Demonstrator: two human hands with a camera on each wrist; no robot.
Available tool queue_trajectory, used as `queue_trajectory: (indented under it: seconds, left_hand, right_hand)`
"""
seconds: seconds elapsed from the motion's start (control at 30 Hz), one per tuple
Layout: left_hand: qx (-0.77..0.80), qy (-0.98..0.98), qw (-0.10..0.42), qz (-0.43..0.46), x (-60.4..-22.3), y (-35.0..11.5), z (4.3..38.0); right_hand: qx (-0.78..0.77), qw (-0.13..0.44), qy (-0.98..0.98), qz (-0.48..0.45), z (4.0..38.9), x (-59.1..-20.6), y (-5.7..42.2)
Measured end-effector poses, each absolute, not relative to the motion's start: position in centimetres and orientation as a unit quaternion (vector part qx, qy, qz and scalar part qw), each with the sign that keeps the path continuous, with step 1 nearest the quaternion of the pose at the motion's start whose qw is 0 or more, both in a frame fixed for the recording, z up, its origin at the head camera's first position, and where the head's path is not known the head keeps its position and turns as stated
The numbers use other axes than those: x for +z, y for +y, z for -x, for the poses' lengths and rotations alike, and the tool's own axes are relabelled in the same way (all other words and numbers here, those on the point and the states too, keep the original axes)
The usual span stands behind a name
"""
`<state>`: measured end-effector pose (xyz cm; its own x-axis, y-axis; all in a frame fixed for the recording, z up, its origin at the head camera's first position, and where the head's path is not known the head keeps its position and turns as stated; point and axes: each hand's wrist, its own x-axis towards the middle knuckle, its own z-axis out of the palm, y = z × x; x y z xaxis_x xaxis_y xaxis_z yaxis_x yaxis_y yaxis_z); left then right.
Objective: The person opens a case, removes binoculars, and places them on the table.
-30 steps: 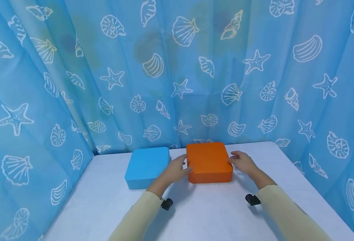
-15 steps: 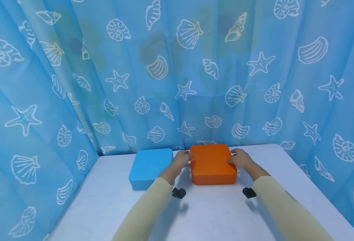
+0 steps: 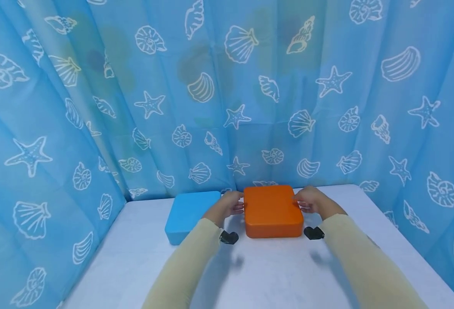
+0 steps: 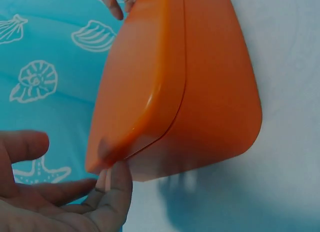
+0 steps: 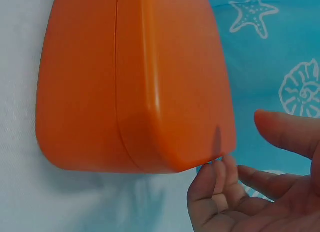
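Observation:
An orange lidded box sits on the white table, between my two hands in the head view. My left hand is at its left side, with the fingertips right at the seam under the lid in the left wrist view. On the opposite side, my right hand has bent fingertips touching the side near the lid's edge, as the right wrist view shows. Both thumbs stand off the box, and neither hand wraps round it. The lid lies closed, with a thin seam line running round the box.
A light blue box of similar shape stands left of the orange one, partly behind my left forearm. Blue curtains with white shells and starfish hang behind and beside the white table. Black wrist devices are on both sleeves.
Both hands came in to the orange box's sides. The thumbs, over its top edges half a second ago, have moved off, and the fingers have turned in below. The box stays put.

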<state>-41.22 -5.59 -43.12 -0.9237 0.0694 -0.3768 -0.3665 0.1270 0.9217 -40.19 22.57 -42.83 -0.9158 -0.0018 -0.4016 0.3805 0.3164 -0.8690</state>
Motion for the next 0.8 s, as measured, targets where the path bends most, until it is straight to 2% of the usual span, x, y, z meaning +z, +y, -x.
queue_trajectory:
  seconds: [0.37,0.8]
  left_hand:
    - [0.622,0.746,0.209,0.116,-42.79,-5.79,42.15]
    - [0.623,0.747,0.190,0.131,-42.58,-5.27,42.22]
  right_hand:
    - [-0.553,0.172,0.804,-0.134,40.72,-42.86,21.85]
    - [-0.569,0.185,0.788,-0.145,41.21,-42.92,22.41]
